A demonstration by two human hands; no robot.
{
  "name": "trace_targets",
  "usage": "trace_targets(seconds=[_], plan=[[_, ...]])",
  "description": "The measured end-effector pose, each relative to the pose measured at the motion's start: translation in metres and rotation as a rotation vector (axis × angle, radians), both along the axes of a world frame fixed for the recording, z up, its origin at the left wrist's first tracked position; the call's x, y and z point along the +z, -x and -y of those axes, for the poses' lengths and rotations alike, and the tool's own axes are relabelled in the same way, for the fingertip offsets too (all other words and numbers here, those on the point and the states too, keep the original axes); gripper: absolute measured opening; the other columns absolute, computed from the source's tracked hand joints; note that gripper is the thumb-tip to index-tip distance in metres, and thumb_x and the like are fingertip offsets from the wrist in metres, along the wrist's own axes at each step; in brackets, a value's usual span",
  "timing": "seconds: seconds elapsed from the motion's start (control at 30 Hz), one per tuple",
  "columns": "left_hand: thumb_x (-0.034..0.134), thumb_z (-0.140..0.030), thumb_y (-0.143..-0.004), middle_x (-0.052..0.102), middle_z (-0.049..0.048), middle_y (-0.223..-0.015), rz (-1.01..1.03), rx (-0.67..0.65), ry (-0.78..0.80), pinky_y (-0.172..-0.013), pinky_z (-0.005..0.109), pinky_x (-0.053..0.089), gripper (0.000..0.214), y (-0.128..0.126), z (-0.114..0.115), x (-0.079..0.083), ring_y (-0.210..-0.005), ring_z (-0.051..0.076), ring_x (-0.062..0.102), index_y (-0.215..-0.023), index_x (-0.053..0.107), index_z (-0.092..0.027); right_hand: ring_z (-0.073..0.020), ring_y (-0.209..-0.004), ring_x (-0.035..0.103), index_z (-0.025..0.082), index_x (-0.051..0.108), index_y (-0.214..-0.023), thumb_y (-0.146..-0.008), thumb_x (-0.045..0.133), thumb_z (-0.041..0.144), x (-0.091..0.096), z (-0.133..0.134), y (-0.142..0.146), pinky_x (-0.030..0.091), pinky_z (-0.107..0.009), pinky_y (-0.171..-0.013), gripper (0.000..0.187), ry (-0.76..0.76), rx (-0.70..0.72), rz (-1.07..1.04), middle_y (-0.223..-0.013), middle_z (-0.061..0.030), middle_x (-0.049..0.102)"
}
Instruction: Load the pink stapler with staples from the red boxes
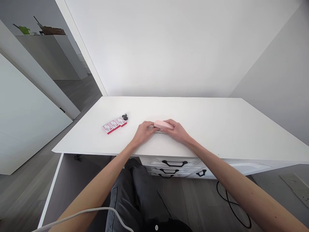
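Observation:
A small pale pink oblong object [162,124] lies near the front middle of the white desk [217,122]. My left hand [144,131] pinches its left end with curled fingers. My right hand [175,129] wraps around its right end from behind. Both hands rest on the desktop. I cannot make out what the pink object is.
Three small red-and-white boxes [114,125] lie in a row to the left of my hands, with a small black clip-like item [125,117] at their far end. White drawers with black handles [174,163] sit under the desk. A black cable [231,206] lies on the floor.

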State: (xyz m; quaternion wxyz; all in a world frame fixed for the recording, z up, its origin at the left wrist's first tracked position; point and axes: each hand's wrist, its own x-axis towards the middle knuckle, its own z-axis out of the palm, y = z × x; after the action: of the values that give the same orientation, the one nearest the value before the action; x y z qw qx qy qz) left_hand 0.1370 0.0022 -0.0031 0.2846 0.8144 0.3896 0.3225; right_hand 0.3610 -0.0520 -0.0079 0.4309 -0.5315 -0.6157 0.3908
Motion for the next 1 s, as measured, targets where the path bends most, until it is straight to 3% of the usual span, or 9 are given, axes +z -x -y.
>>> trace_targets(seconds=[0.33,1.0], plan=[[0.067,-0.043,-0.099,0.080,0.0024,-0.115,-0.027,-0.026,-0.056,-0.099,0.042,0.055,0.020,-0.003,0.005,0.002,-0.109,0.025,0.070,-0.100,0.077,-0.027,-0.0275,-0.119,0.066,0.028,0.073,-0.123,-0.088,0.076,0.049,0.001,0.003,-0.002,0.054,-0.040,-0.099,0.041,-0.010,0.061,-0.054,-0.127,-0.0041,0.074],[0.055,-0.037,-0.108,0.075,0.0076,-0.113,-0.134,-0.067,-0.287,-0.098,0.046,0.053,0.019,-0.007,0.010,-0.009,-0.107,0.027,0.066,-0.107,0.067,-0.023,-0.0277,-0.115,0.066,0.028,0.072,-0.119,-0.089,0.077,0.055,0.001,0.001,-0.010,0.053,-0.039,-0.098,0.040,-0.041,0.108,-0.021,-0.122,-0.0039,0.073]])
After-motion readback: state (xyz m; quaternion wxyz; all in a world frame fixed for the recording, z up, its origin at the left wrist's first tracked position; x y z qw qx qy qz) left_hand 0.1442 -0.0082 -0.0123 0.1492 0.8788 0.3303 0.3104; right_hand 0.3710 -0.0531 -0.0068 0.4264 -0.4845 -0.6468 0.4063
